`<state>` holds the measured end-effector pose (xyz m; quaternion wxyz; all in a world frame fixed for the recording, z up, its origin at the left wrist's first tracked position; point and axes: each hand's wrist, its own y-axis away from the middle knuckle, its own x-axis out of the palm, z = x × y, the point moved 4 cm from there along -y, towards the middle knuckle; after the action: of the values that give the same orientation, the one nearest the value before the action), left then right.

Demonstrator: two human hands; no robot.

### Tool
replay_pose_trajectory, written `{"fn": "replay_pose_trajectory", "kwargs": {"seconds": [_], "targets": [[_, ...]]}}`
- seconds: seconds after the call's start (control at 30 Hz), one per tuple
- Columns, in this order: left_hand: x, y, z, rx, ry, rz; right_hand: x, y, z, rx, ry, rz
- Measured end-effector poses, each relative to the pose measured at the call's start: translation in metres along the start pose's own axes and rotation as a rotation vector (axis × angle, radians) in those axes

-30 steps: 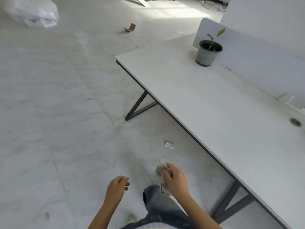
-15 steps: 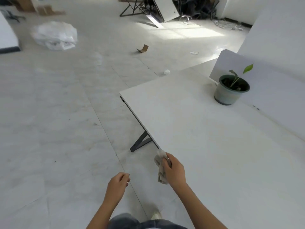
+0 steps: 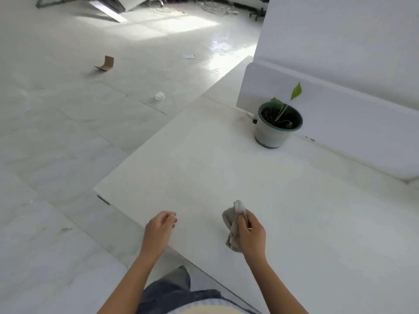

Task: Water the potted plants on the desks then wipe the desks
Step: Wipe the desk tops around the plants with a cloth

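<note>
A white desk (image 3: 226, 168) fills the right half of the view. A green-rimmed pot with a small leafy plant (image 3: 275, 125) stands at its far side, against a white divider panel (image 3: 340, 123). My right hand (image 3: 250, 232) hovers over the desk's near part and is closed around a crumpled grey cloth (image 3: 233, 225), which hangs just above the surface. My left hand (image 3: 159, 227) is over the desk's near edge, fingers loosely curled with nothing in them.
Pale tiled floor (image 3: 68, 155) lies to the left. On it are a bent piece of cardboard (image 3: 105, 63), a small white cup (image 3: 159, 96) and a paper scrap (image 3: 188, 56). Folded desk frames and cables lie far back. A white wall rises behind the divider.
I have stepped up to the desk: both hands moved from over the floor to over the desktop, the right still holding the cloth. The pot now looks closer.
</note>
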<state>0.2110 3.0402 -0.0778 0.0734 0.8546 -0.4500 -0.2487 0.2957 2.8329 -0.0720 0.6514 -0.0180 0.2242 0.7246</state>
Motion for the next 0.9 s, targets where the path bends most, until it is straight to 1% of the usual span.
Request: {"fn": "replay_pose_trajectory", "kwargs": {"seconds": [0.13, 0.23, 0.33, 0.4, 0.53, 0.6, 0.67, 0.73, 0.83, 0.87, 0.9], "targets": [[-0.011, -0.069, -0.037, 0.128, -0.1, 0.065, 0.012, -0.005, 0.02, 0.054, -0.055, -0.17], [0.005, -0.113, -0.052, 0.249, -0.329, 0.074, 0.003, -0.005, 0.018, 0.119, -0.099, -0.298], [0.039, -0.146, -0.066, 0.382, -0.539, 0.135, -0.015, -0.014, 0.003, 0.195, -0.122, -0.431], [0.059, -0.163, -0.075, 0.422, -0.676, 0.159, -0.03, -0.026, 0.0, 0.223, -0.134, -0.497], [0.083, -0.181, -0.069, 0.423, -0.896, 0.178, -0.07, -0.066, 0.011, 0.2, -0.067, -0.616], [0.088, -0.184, -0.058, 0.417, -0.997, 0.228, -0.092, -0.092, 0.022, 0.167, -0.01, -0.694], [0.089, -0.185, -0.05, 0.377, -1.044, 0.27, -0.113, -0.117, 0.036, 0.119, 0.042, -0.762], [0.091, -0.186, -0.049, 0.354, -1.055, 0.271, -0.129, -0.143, 0.053, 0.061, 0.108, -0.8], [0.093, -0.19, -0.047, 0.356, -1.063, 0.234, -0.138, -0.191, 0.081, -0.063, 0.231, -0.808], [0.093, -0.191, -0.046, 0.361, -1.061, 0.218, -0.138, -0.211, 0.084, -0.074, 0.321, -0.774], [0.094, -0.193, -0.045, 0.37, -1.057, 0.191, -0.137, -0.232, 0.081, -0.046, 0.454, -0.697]]}}
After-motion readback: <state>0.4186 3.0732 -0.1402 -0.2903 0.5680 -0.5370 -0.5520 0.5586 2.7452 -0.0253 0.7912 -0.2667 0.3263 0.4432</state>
